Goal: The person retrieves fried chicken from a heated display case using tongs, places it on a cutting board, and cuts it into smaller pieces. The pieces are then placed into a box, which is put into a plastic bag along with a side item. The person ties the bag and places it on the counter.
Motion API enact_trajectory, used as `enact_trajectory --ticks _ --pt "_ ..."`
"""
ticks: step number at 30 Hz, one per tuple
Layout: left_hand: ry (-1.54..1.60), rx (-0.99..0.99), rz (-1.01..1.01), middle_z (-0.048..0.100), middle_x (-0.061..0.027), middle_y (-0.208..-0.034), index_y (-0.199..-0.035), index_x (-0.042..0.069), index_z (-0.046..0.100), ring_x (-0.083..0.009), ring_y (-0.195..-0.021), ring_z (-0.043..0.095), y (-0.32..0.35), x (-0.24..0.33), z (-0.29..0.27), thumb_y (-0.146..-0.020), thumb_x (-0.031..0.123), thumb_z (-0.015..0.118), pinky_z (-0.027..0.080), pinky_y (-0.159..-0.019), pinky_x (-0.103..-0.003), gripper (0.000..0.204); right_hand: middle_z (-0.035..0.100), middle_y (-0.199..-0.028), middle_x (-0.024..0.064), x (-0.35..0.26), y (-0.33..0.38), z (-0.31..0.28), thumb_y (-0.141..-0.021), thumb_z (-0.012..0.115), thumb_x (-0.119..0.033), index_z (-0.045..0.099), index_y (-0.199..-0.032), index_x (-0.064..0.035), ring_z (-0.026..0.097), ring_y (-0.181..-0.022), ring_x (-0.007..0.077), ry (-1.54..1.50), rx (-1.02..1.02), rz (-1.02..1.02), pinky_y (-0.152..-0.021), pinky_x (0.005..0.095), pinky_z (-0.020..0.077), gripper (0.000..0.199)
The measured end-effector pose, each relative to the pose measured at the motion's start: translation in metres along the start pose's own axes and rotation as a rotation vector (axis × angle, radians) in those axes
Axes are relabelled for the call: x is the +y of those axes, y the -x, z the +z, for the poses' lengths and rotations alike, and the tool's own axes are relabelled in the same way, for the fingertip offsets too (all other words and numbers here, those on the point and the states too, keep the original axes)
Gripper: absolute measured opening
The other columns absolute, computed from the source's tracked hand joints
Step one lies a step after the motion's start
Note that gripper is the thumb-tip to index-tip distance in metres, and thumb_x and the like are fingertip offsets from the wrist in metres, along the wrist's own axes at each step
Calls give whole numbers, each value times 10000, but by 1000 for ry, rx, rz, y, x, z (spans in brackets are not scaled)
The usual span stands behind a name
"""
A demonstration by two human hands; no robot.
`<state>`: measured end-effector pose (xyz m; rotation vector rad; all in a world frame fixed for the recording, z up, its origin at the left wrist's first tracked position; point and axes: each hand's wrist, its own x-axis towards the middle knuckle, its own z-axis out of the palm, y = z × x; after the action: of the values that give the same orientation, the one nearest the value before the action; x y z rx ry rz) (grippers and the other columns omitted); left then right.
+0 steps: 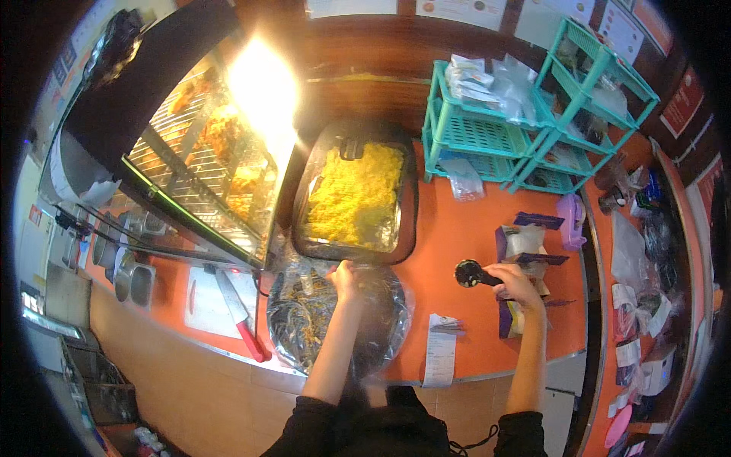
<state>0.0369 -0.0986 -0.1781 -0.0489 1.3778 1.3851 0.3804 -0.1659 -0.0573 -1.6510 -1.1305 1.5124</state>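
Note:
My left hand [345, 280] reaches over a large round pan [304, 324] with dark contents under clear plastic film [394, 308]. Its fingers are closed at the far edge of that film. Just beyond them sits a dark roaster tray [410, 202] filled with yellow rice [354, 194]; a dark handle-like piece lies on the rice at its far end. Held in my right hand [519, 284] is a black serving spoon [470, 274], its bowl pointing left above the orange counter [449, 236]. A few yellow grains seem to cling to the spoon.
A lit glass warming cabinet [205, 167] with browned food stands at left. Below it, a knife [232, 297] with a red handle lies on a white cutting board [202, 305]. Small boxes [524, 242], a paper receipt [439, 354] and turquoise racks [483, 133] occupy the right side.

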Motion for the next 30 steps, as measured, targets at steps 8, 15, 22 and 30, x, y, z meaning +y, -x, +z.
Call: enact_trajectory --ticks 8,15,22,30 --pt "276 -247 -252 427 -51 -778 -827 74 489 -208 -730 525 -9 20 0 -897 169 577 496 -682 -321 146 536 -834 -69 19 -47 56 -1017 528 -292 614 -1239 -88 426 -617 15 128 -303 118 -526 173 317 314" --pt "217 -626 62 582 -156 -1108 -1107 1 544 -287 -1075 585 35 107 34 -989 239 490 496 -973 -368 271 670 -1107 150 16 -129 164 -996 527 -241 502 -1362 -75 644 -1060 311 347 -127 -381 -899 414 502 403" --pt "126 -732 28 570 -208 -1160 -1231 -74 451 -321 -1155 571 34 154 40 -1035 152 436 457 -1086 -388 300 665 -923 309 19 -197 253 -925 513 -91 460 -1369 -89 657 -876 462 803 212 -332 -759 552 508 447" --pt "-30 -802 168 594 -176 -1130 -1169 -29 529 -296 -1099 611 23 150 31 -999 224 504 512 -1024 -371 305 645 -1112 299 7 -201 247 -935 482 -136 507 -1345 -20 620 -1065 440 783 60 -321 -910 508 485 427"
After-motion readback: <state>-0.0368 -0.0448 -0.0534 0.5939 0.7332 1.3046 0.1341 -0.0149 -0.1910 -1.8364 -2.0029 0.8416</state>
